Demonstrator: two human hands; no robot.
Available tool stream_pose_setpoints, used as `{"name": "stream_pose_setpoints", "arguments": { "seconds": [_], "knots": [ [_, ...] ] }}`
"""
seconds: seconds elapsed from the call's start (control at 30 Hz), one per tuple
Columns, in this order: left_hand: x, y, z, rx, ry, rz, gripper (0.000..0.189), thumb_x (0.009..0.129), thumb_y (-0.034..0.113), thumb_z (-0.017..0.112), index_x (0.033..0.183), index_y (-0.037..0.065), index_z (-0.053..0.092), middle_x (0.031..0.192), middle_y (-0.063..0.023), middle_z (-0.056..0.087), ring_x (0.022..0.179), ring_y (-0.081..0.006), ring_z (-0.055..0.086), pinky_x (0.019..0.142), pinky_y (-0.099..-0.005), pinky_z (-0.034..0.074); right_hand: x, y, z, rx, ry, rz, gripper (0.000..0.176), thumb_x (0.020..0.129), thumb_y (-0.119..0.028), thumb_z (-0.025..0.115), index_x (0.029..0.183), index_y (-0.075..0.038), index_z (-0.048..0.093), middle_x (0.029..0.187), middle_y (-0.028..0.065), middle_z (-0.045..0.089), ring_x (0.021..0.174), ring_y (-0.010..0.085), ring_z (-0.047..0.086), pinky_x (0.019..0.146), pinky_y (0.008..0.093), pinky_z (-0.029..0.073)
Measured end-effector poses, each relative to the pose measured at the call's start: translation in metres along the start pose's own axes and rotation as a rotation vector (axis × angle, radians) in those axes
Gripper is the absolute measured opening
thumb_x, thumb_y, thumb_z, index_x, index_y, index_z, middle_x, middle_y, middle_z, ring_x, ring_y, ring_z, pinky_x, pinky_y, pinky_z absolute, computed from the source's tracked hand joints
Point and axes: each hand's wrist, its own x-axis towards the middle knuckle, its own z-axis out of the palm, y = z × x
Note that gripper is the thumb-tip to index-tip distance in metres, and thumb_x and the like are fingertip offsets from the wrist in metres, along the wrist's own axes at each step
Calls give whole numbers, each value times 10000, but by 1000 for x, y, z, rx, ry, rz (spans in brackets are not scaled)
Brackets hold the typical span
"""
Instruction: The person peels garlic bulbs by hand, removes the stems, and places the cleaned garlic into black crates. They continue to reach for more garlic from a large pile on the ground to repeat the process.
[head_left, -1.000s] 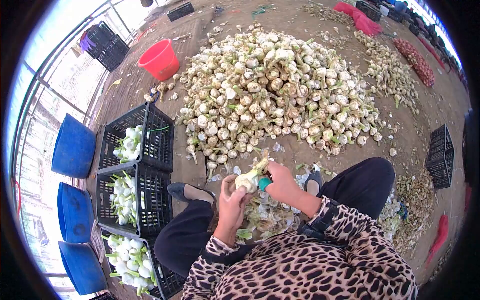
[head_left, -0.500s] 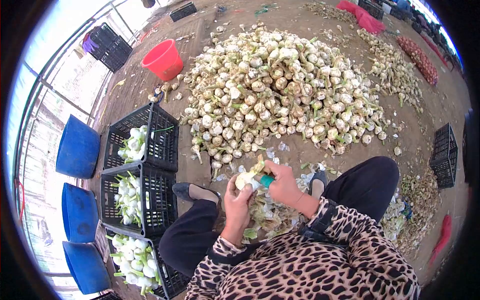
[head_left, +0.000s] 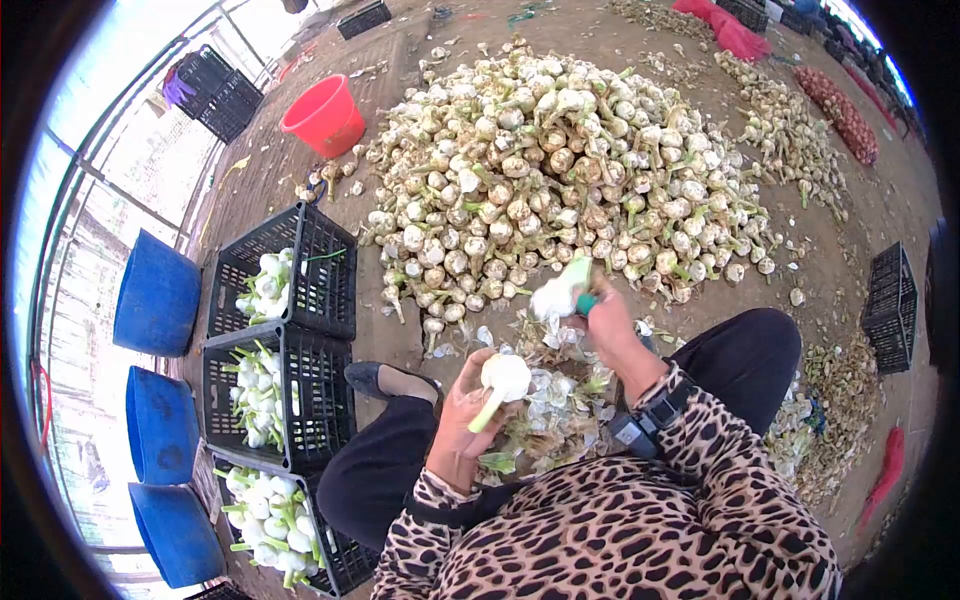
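Note:
My left hand (head_left: 463, 408) is closed around a peeled garlic bulb (head_left: 506, 377), smooth and white, its pale green stem pointing down towards my wrist. Further forward and to the right, my right hand (head_left: 611, 322) grips stripped garlic skin (head_left: 556, 297), white and blurred with a pale green end. A green piece (head_left: 586, 304) shows at the fingertips of that hand; what it is I cannot tell. Below both hands lies a litter of peeled skins (head_left: 550, 400) between my legs. Ahead of them rises a big pile of unpeeled garlic (head_left: 560, 170) with short stems.
Black crates (head_left: 318, 400) with peeled garlic line my left side, beside blue tubs (head_left: 160, 425). A red bucket (head_left: 325, 117) stands beyond them. Another black crate (head_left: 890, 308) is at far right, near a heap of scraps (head_left: 840, 420). A filled red net sack (head_left: 838, 115) lies at the back right.
My right hand has moved forward and right, away from the bulb, carrying pulled-off skin. The bulb in my left hand now shows bare white, and that hand has turned and dropped slightly.

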Motion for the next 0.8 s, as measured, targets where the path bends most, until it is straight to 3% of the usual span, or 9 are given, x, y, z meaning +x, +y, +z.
{"name": "stream_pose_setpoints", "arguments": {
  "seconds": [0.03, 0.1, 0.13, 0.23, 0.4, 0.7, 0.8],
  "knots": [
    [-1, 2, 1, 14, 9, 4, 456, 841, 114, 624, 1251, 58, 434, 1122, -177, 564, 923, -289, 629, 606, -274, 577, -3, 1, -2, -535, -193, -78, 309, 870, -71, 528, 1167, -12, 464, 898, 168, 634, 778, 265, 638, 638, 376, 523],
    [5, 0, -8, 28, 77, 37, 485, 864, 118, 530, 1316, 28, 380, 1144, -104, 561, 952, -201, 602, 716, -282, 525, -36, -17, 0, -1607, -593, -220, 352, 845, -104, 565, 1169, -9, 468, 869, 217, 636, 759, 313, 636, 637, 401, 515],
    [7, 0, -7, 39, 116, 37, 478, 869, 116, 507, 1321, 33, 375, 1138, -100, 561, 960, -195, 597, 739, -291, 521, -51, -37, 11, -1681, -682, -211, 376, 801, -136, 610, 1152, -36, 518, 871, 228, 629, 776, 348, 625, 662, 418, 501],
    [10, 0, -2, 39, 170, 22, 449, 881, 115, 469, 1315, 43, 377, 1138, -96, 554, 997, -190, 577, 806, -321, 504, -57, -32, 23, -822, -520, -529, 296, 790, -110, 606, 1081, -63, 578, 906, 176, 636, 780, 323, 629, 673, 406, 495],
    [9, -4, -2, 48, 130, 46, 372, 901, 191, 495, 1244, 68, 424, 1140, -100, 558, 1025, -220, 568, 897, -390, 473, -59, -8, 36, -897, -476, -861, 211, 738, -77, 587, 947, -49, 592, 842, 128, 605, 785, 312, 598, 672, 390, 492],
    [2, -4, 0, 50, 127, -4, 348, 888, 123, 504, 1214, 28, 427, 1102, -106, 544, 1017, -195, 550, 887, -333, 465, -58, -13, 33, -1113, -582, -999, 158, 720, -71, 572, 870, -44, 532, 794, 93, 582, 778, 277, 599, 640, 363, 499],
    [3, -7, -5, 108, 124, 16, 382, 881, 209, 556, 1213, 48, 458, 1132, -85, 555, 1040, -208, 551, 904, -355, 463, -62, -18, 35, -1213, -573, -1028, 166, 718, -80, 574, 869, -49, 510, 789, 85, 573, 774, 254, 602, 625, 348, 504]
  ]
}}
